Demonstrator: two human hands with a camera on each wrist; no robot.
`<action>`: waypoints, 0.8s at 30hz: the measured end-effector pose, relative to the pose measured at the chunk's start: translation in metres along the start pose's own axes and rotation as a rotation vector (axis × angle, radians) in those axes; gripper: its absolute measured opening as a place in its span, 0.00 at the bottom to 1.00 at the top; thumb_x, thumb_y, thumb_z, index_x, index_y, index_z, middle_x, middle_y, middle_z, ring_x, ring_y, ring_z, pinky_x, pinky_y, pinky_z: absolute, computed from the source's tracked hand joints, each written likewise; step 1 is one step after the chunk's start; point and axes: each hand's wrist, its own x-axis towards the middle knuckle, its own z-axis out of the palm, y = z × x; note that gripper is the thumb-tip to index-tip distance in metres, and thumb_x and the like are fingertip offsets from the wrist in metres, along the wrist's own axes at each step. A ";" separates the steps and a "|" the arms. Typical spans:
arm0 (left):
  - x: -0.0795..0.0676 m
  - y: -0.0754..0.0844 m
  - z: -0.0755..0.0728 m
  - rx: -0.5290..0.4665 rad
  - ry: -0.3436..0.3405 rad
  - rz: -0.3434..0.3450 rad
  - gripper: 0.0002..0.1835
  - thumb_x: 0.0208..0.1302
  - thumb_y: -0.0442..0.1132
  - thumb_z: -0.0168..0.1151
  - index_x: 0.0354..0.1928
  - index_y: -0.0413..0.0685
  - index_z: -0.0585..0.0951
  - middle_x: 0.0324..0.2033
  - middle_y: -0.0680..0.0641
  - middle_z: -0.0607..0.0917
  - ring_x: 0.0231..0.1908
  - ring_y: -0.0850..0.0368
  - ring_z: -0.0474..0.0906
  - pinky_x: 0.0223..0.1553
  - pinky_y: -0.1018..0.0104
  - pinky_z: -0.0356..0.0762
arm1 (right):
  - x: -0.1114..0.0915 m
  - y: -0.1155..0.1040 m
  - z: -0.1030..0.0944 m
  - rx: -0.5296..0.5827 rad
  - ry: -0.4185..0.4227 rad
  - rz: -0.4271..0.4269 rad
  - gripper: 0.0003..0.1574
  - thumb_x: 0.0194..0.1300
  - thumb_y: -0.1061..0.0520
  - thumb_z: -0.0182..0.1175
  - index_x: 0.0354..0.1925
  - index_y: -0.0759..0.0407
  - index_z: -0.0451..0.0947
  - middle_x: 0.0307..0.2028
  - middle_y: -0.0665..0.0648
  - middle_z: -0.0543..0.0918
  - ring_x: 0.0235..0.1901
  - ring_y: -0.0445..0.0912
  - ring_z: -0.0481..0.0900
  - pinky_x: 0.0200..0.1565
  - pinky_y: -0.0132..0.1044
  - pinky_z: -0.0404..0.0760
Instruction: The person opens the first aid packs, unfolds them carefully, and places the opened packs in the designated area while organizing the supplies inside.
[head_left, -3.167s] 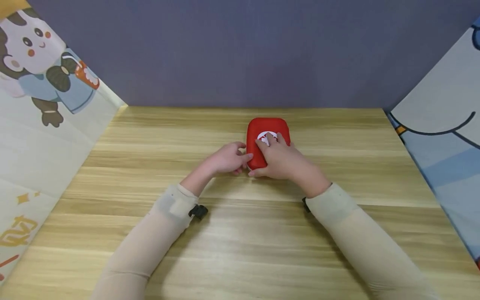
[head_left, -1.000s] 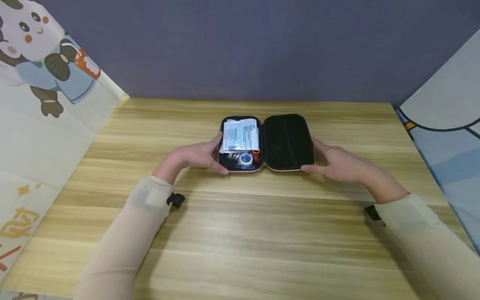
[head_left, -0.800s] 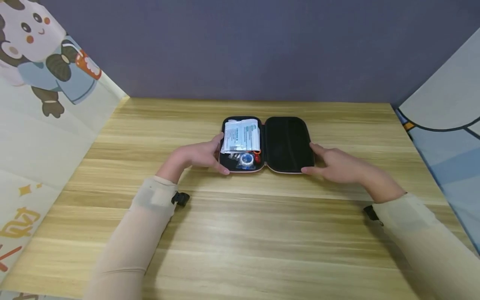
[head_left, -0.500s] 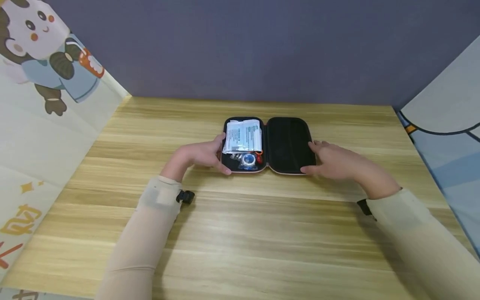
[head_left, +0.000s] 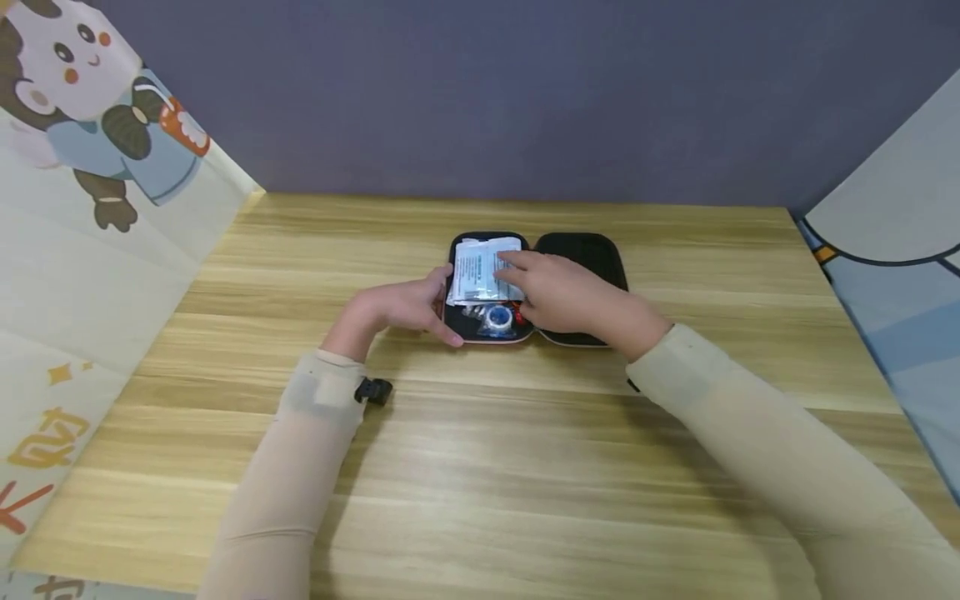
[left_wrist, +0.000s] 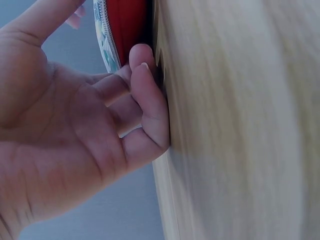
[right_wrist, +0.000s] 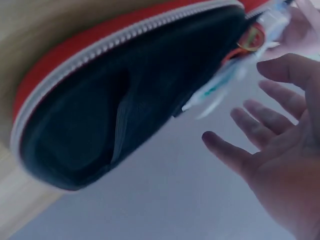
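Observation:
A red zippered first-aid case lies unfolded on the table, its black lining facing up. White printed packets fill most of its left half. In front of them are a roll of tape in clear wrap and a small red item. My left hand holds the left half by its outer side, thumb at the front corner; the left wrist view shows curled fingers low against the table. My right hand reaches across the right half, fingers extended over the packets' right edge, hiding part of the lining.
The wood-grain table runs back to a grey-purple wall panel. Printed cartoon panels stand at the left and right. An elastic-edged pocket shows inside the case's right half.
Earlier the case was closed under both hands; now it lies unfolded. My right hand has left its right edge and moved left over the packets. My left hand stays at the left side.

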 end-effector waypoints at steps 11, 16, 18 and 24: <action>0.003 0.000 0.001 -0.020 -0.009 0.008 0.78 0.57 0.45 0.83 0.84 0.47 0.24 0.79 0.35 0.65 0.80 0.43 0.62 0.85 0.47 0.49 | 0.001 0.005 0.014 0.035 0.126 -0.059 0.25 0.73 0.61 0.66 0.65 0.64 0.82 0.67 0.63 0.83 0.68 0.56 0.81 0.69 0.53 0.81; 0.002 0.000 0.001 -0.010 -0.008 -0.002 0.79 0.56 0.47 0.84 0.84 0.48 0.24 0.81 0.34 0.61 0.82 0.40 0.58 0.85 0.46 0.48 | -0.009 0.014 0.005 0.131 0.368 -0.044 0.20 0.76 0.60 0.62 0.62 0.65 0.83 0.60 0.64 0.88 0.54 0.55 0.89 0.56 0.51 0.89; 0.002 -0.001 0.001 0.000 -0.007 -0.007 0.79 0.56 0.48 0.84 0.84 0.49 0.24 0.82 0.33 0.59 0.83 0.40 0.56 0.85 0.45 0.48 | -0.013 0.021 0.000 0.179 0.514 -0.026 0.18 0.77 0.62 0.59 0.60 0.67 0.84 0.55 0.66 0.89 0.46 0.56 0.91 0.47 0.52 0.90; 0.004 -0.002 -0.001 0.015 0.004 -0.018 0.79 0.55 0.49 0.84 0.85 0.49 0.26 0.83 0.33 0.55 0.84 0.40 0.49 0.86 0.46 0.45 | -0.030 0.061 -0.015 0.452 0.675 0.279 0.21 0.82 0.57 0.54 0.66 0.63 0.81 0.52 0.70 0.89 0.40 0.58 0.90 0.33 0.36 0.85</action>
